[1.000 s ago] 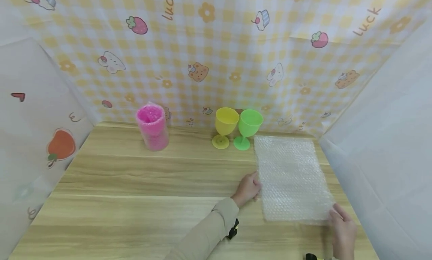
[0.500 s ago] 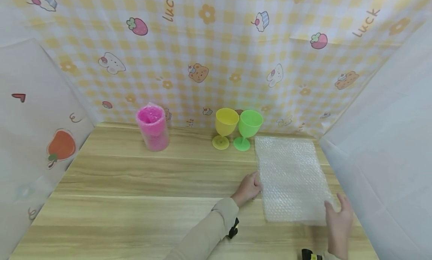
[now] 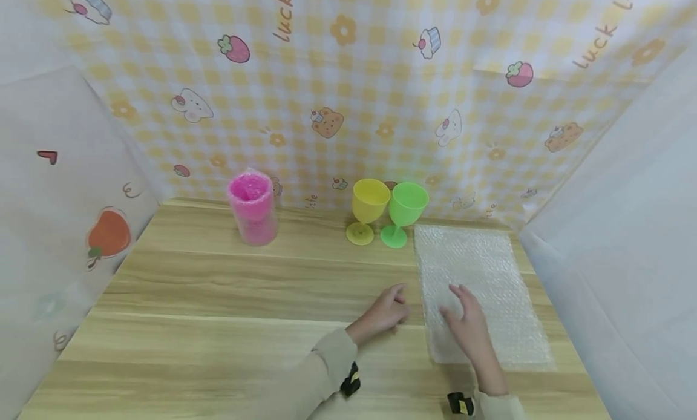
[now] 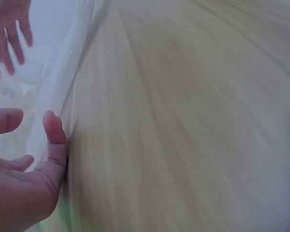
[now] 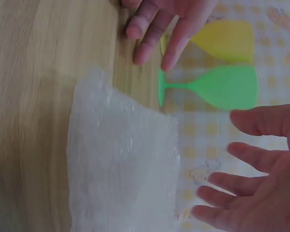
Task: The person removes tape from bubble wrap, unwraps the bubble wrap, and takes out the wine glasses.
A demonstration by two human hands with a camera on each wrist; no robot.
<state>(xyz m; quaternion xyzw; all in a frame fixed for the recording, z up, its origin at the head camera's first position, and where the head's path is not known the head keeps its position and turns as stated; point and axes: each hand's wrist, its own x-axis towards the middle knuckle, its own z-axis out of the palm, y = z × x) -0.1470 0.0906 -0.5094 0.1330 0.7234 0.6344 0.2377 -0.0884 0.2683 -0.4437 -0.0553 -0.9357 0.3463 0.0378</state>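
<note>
A sheet of bubble wrap [image 3: 512,311] lies flat on the right part of the table. My right hand [image 3: 469,323] hovers above its left half, fingers spread and holding nothing; in the right wrist view that hand [image 5: 261,174] is plainly extended. Just left of the sheet is my left hand [image 3: 383,311], apart from it in the head view. Its fingers are loosely bent with nothing between them, as the left wrist view of the hand [image 4: 26,179] confirms. Behind the hands stand a yellow goblet [image 3: 371,201] and a green goblet [image 3: 408,203], side by side and upright.
A pink cylinder in clear wrap [image 3: 253,208] stands upright at the back left of the wooden table [image 3: 218,287]. A checked cloth [image 3: 272,75] hangs behind, and white sheets [image 3: 626,226] close off both sides.
My right hand has let go of the bubble wrap's near right corner and moved left over the sheet. The left hand has come away from the left edge, drawing slightly left.
</note>
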